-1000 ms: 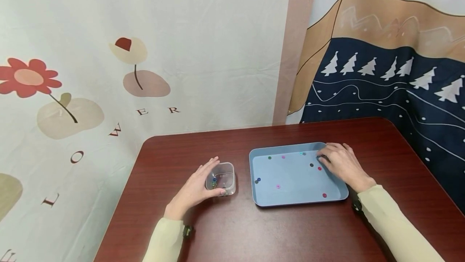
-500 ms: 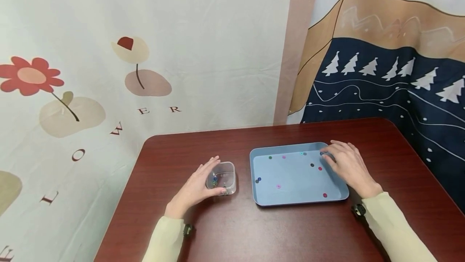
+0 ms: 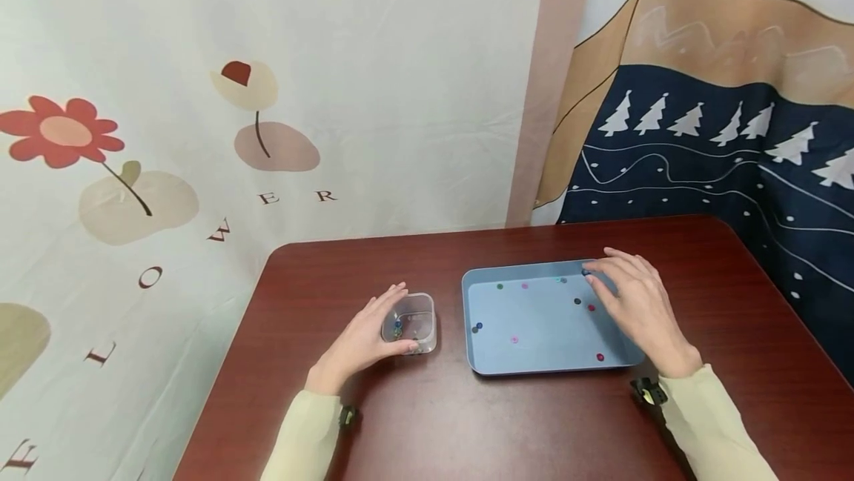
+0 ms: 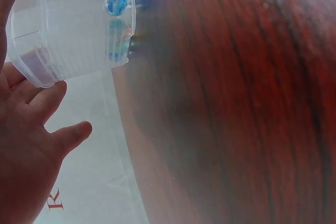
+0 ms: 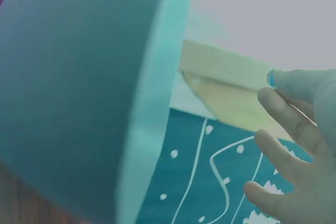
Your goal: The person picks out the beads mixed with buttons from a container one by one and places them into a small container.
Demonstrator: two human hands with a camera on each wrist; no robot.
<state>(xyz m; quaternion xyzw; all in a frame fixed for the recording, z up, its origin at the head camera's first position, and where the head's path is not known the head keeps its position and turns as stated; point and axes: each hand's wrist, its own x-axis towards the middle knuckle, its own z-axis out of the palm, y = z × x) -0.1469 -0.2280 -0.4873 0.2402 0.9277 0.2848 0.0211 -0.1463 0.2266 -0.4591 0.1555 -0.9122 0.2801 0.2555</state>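
Note:
My left hand (image 3: 363, 340) holds a small clear plastic container (image 3: 431, 322) on the table, thumb on the near side and fingers round the far side. In the left wrist view, glass marbles with blue swirls (image 4: 116, 3) lie at the container's bottom. Over the far right corner of a pale blue tray (image 3: 534, 318), my right hand (image 3: 640, 310) pinches a small blue marble (image 3: 586, 271) between thumb and forefinger. The right wrist view shows only a bit of that marble (image 5: 271, 78) at the fingertips; the other fingers are spread.
Several small round coloured pieces lie scattered in the tray, among them a red one (image 3: 600, 357), a pink one (image 3: 514, 339) and a green one (image 3: 500, 286). The tray has a low raised rim. A printed curtain (image 3: 400, 95) hangs behind the brown table (image 3: 427, 429).
My right hand has risen from the tray's far right corner with the blue marble in its fingertips. The left hand and the container have stayed in place. The head view has shifted slightly.

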